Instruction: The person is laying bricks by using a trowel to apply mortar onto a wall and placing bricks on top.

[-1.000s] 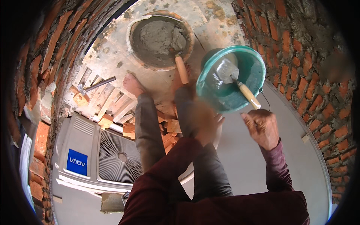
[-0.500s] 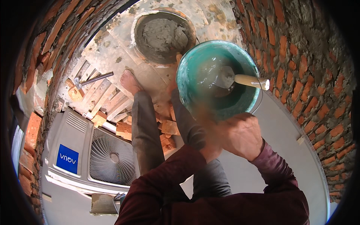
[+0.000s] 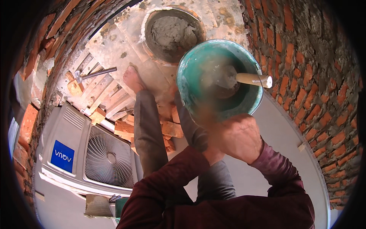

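A green bucket [image 3: 183, 78] with a wire handle is close above my hands, a trowel [image 3: 253, 79] lying in it with its wooden grip over the right rim. My right hand [image 3: 240, 135] is closed against the bucket's lower edge, where the wire runs down; what its fingers hold is hidden. My left hand [image 3: 213, 147] is behind and left of the right one, at that same edge, its fingers blurred and hidden. Past the bucket, a round tub [image 3: 145, 36] of grey mortar [image 3: 171, 32] sits on the stained slab [image 3: 118, 42].
A hammer [image 3: 97, 73] lies on wooden slats [image 3: 95, 93] at left, near loose bricks [image 3: 171, 129] and my feet. An outdoor air-conditioner unit [image 3: 68, 122] sits lower left. Rough brick walls [image 3: 305, 95] rise on both sides, a grey surface [image 3: 278, 137] below at right.
My right hand has moved left to the bucket's lower edge beside the left hand. The bucket has shifted left and upward, and the trowel's grip has swung from pointing down-right to pointing right.
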The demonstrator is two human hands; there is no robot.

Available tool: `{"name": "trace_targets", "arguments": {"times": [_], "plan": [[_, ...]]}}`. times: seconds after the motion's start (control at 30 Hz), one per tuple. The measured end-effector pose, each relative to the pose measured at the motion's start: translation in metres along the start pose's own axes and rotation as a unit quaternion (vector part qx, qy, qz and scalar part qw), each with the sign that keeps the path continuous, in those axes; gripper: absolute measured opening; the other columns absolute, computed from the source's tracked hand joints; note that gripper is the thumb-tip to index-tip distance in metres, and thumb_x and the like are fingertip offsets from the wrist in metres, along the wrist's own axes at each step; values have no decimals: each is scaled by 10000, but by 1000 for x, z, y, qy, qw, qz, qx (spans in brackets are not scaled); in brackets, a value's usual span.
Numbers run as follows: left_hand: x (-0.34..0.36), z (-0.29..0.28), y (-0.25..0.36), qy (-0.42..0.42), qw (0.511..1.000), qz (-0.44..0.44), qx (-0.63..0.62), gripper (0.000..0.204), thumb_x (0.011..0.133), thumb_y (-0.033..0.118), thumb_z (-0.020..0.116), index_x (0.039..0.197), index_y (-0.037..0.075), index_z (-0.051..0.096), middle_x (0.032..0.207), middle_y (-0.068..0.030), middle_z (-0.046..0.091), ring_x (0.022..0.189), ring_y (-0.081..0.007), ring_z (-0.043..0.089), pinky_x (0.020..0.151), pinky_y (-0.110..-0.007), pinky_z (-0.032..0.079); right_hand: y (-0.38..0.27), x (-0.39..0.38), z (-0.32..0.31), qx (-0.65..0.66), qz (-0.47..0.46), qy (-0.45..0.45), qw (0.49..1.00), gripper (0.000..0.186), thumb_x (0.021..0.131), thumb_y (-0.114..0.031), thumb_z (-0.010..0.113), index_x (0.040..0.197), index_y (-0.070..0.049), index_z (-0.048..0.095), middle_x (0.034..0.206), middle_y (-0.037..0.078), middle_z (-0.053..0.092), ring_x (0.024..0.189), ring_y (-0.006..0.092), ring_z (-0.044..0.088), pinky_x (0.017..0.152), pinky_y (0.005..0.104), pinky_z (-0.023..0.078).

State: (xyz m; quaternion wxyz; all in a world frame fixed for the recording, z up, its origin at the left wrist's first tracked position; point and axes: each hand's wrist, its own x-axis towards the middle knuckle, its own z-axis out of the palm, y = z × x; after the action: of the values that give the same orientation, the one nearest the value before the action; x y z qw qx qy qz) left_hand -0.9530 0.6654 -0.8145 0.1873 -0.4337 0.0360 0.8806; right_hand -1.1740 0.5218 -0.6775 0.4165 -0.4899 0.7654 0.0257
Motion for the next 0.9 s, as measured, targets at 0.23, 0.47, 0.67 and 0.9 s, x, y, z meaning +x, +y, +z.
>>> {"name": "trace_targets", "arguments": {"times": [0.23, 0.47, 0.67, 0.9], "plan": [[6, 3, -2, -9, 1000, -6, -13, 336, 1004, 329, 428, 1169, 41, 482, 1158, -82, 538, 1063, -181, 566, 910, -341, 457, -2, 8, -1, -15, -28, 15, 999, 97, 601, -152, 629, 600, -60, 597, 573, 79, 592, 587, 231, 626, 555, 348, 491], [5, 4, 2, -14, 1000, -16, -22, 376, 1007, 351, 419, 1197, 31, 470, 1190, -90, 529, 1069, -187, 568, 923, -348, 452, -7, 16, -2, -3, -32, -3, 999, 99, 590, -148, 632, 583, -65, 579, 564, 85, 586, 578, 219, 624, 548, 332, 484], [1, -2, 5, -14, 999, -27, -27, 410, 1010, 370, 412, 1221, 22, 460, 1216, -97, 522, 1075, -192, 569, 934, -355, 448, -5, 19, -2, -8, -32, -4, 999, 105, 584, -148, 638, 583, -60, 581, 560, 89, 585, 578, 218, 627, 546, 330, 488], [1, -3, 6, -15, 999, -35, -29, 450, 1014, 393, 403, 1249, 12, 448, 1248, -106, 513, 1082, -198, 570, 947, -362, 443, -5, 21, -4, -4, -36, -9, 999, 104, 586, -148, 634, 590, -54, 589, 568, 94, 591, 584, 223, 631, 548, 327, 493]]}}
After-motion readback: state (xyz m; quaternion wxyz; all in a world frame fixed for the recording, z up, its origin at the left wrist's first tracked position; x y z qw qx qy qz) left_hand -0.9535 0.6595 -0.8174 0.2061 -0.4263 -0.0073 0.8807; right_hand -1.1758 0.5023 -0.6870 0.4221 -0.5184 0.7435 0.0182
